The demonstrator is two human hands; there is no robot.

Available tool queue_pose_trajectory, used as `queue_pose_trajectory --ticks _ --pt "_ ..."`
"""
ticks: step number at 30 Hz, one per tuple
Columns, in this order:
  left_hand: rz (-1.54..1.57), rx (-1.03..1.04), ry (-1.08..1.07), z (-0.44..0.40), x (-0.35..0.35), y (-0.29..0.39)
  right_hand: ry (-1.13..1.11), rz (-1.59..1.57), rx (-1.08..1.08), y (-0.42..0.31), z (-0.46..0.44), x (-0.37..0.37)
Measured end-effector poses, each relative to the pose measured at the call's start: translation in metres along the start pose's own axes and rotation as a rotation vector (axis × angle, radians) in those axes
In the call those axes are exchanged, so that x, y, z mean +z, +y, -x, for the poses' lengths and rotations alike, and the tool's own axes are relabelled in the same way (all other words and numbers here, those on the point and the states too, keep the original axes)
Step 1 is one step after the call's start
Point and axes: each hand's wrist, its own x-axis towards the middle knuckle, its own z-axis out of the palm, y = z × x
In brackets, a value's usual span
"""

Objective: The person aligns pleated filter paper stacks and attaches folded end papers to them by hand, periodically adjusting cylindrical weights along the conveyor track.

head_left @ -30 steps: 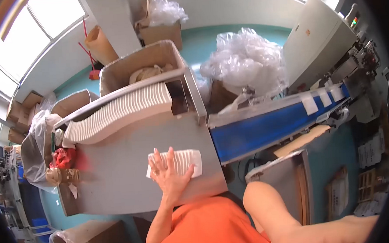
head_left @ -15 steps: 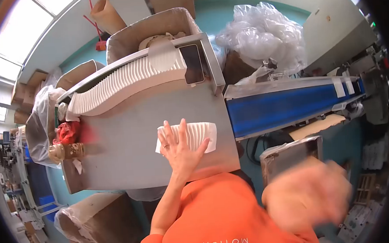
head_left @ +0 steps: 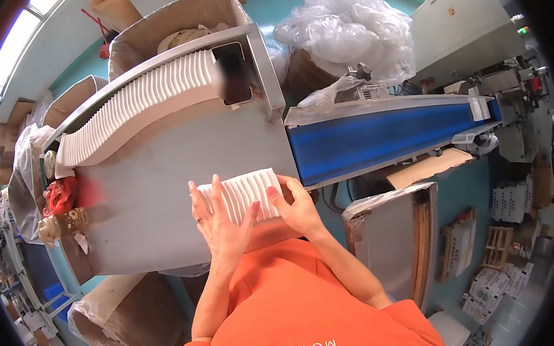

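A short stack of white folded pieces point(head_left: 247, 197) stands on the grey metal table point(head_left: 158, 205) near its front edge. My left hand point(head_left: 223, 224) lies against the stack's left side and front, fingers spread, thumb on the front. At the right end, my right hand point(head_left: 297, 206) grips the stack between thumb and fingers. Along the table's back edge runs a long curved row of similar white pieces point(head_left: 139, 105). A dark phone-like slab point(head_left: 236, 74) lies at the right end of that row, partly blurred.
A blue conveyor belt point(head_left: 376, 138) with white pieces point(head_left: 478, 107) at its far end adjoins the table's right side. A red bag point(head_left: 59, 196) and tape rolls point(head_left: 64, 225) sit at the left edge. Behind are a large carton point(head_left: 179, 17) and clear plastic bags point(head_left: 351, 32).
My right hand has come in from the lower right and taken hold of the stack's right end. My left hand has shifted its fingers around the left side. The view has moved.
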Motion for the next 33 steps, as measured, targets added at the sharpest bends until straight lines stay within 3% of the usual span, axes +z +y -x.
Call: queue_pose_trajectory --ticks 2,3,7,10,13,14,16,18,19,20,21,24,26,28,33 --pt "0.006 0.024 -0.025 0.000 0.005 -0.002 0.063 0.158 -0.130 0.004 0.001 0.005" --pt "0.009 0.041 -0.034 0.000 0.007 -0.002 0.019 0.142 -0.028 -0.002 0.000 0.003" --pt "-0.014 0.017 -0.007 -0.002 0.004 0.013 -0.090 -0.600 0.358 0.014 -0.006 -0.008" --pt "-0.103 0.004 -0.042 -0.009 0.009 0.023 -0.090 -0.568 0.364 0.016 -0.002 -0.013" --pt "-0.128 0.015 -0.044 -0.008 0.016 0.013 -0.073 -0.225 0.240 0.044 -0.002 -0.034" --pt "-0.122 0.007 -0.042 -0.008 0.016 0.011 0.023 -0.437 0.239 0.051 -0.006 -0.043" --pt "-0.111 -0.006 -0.032 -0.008 0.016 0.008 0.252 -0.486 0.237 0.033 -0.008 -0.058" --pt "-0.098 -0.006 -0.023 -0.006 0.016 0.006 0.375 -0.164 0.162 -0.006 0.001 -0.067" --pt "-0.101 0.003 -0.016 -0.006 0.016 0.005 0.274 0.066 0.021 -0.019 0.005 -0.079" --pt "-0.105 0.012 -0.012 -0.006 0.016 0.005 0.223 0.006 -0.139 -0.066 0.014 -0.081" --pt "-0.111 0.023 -0.010 -0.005 0.016 0.005 0.326 -0.046 -0.350 -0.110 0.024 -0.079" --pt "-0.125 0.032 -0.013 -0.005 0.016 0.006 0.424 0.175 -0.957 -0.193 0.057 -0.105" --pt "-0.126 0.026 -0.014 -0.004 0.016 0.007 0.255 0.068 -1.243 -0.239 0.073 -0.124" --pt "-0.113 0.040 -0.008 -0.004 0.017 0.008 0.052 -0.098 -1.305 -0.263 0.081 -0.128" --pt "-0.126 0.049 0.046 -0.002 0.019 0.003 -0.114 -0.259 -1.323 -0.272 0.088 -0.130"
